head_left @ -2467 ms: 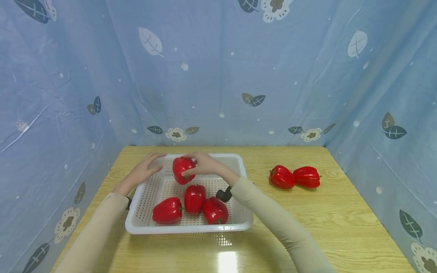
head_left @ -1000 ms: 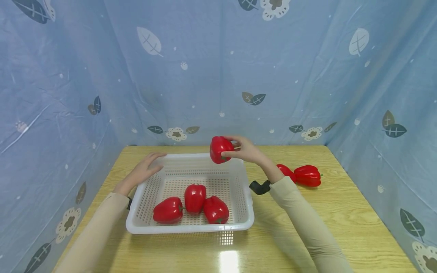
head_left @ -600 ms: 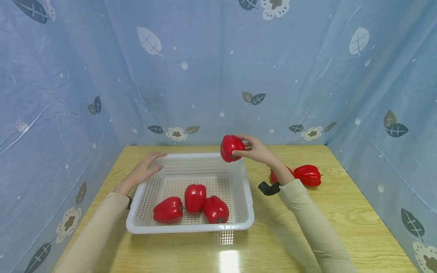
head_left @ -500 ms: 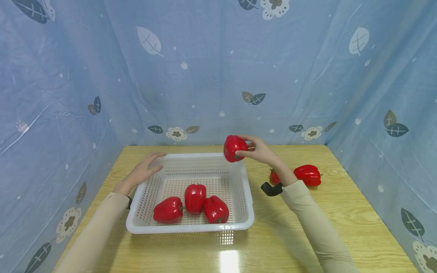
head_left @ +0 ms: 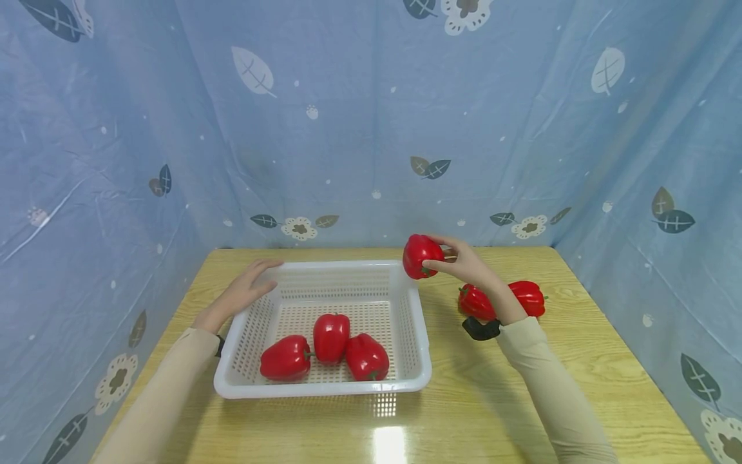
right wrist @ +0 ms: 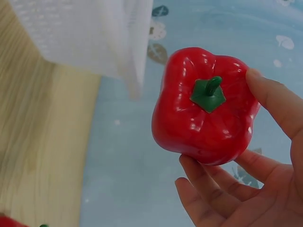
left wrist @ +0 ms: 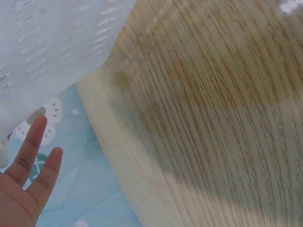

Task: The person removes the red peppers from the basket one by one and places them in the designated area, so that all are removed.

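My right hand [head_left: 466, 263] pinches a red bell pepper [head_left: 420, 256] with a green stem, above the back right corner of the white perforated basket [head_left: 321, 389]. In the right wrist view, the thumb presses one side of the pepper [right wrist: 206, 106] and the fingers lie against the other. My left hand [head_left: 240, 293] lies at the basket's back left corner, thumb over the inside. The left wrist view shows two straight fingers [left wrist: 35, 137] beside the basket's outer wall. Several red bell peppers lie inside the basket, among them an upright one [head_left: 331, 338].
Right of the basket, two more red bell peppers lie on the wooden table [head_left: 580, 374]: one [head_left: 475, 301] partly behind my right wrist, the other [head_left: 529, 298] farther right. A blue patterned curtain [head_left: 371, 129] surrounds the table at the back and sides.
My right hand has lifted the bell pepper out of the basket's back area and carried it rightward to the back right corner. My left hand and the basket have stayed in place.
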A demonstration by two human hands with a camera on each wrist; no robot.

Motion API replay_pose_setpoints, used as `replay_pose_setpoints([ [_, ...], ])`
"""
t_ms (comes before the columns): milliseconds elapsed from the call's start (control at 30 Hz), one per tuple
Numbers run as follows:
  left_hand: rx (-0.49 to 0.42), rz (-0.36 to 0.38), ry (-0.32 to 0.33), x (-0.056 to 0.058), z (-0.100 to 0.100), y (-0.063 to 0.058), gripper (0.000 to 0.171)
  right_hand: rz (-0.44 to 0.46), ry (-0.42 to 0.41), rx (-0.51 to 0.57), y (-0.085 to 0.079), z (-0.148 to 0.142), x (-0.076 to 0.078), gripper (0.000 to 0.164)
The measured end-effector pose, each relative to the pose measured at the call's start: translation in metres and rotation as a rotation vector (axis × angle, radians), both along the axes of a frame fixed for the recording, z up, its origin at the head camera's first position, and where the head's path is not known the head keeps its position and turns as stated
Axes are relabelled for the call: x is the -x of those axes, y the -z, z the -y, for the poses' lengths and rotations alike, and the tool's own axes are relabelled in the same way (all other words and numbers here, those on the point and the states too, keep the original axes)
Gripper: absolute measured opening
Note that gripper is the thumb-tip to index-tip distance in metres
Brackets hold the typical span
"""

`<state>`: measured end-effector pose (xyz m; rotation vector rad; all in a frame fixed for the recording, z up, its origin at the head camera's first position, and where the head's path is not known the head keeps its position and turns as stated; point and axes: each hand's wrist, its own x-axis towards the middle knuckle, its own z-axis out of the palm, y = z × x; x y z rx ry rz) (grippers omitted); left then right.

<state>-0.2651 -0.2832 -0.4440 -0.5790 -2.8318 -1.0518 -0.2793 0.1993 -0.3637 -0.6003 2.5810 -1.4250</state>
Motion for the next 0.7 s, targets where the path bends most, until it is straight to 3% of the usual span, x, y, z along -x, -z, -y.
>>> replay_pose_setpoints([
  [267, 0.010, -0.038, 0.016, 0.001, 0.000, 0.002, 0.050, -0.011, 0.042, -0.057, 0.010, -0.017, -0.004, 0.068],
  [700, 0.006, -0.030, 0.015, 0.001, 0.001, 0.002, 0.049, -0.028, 0.058, -0.083, 0.036, -0.033, -0.006, 0.067],
])
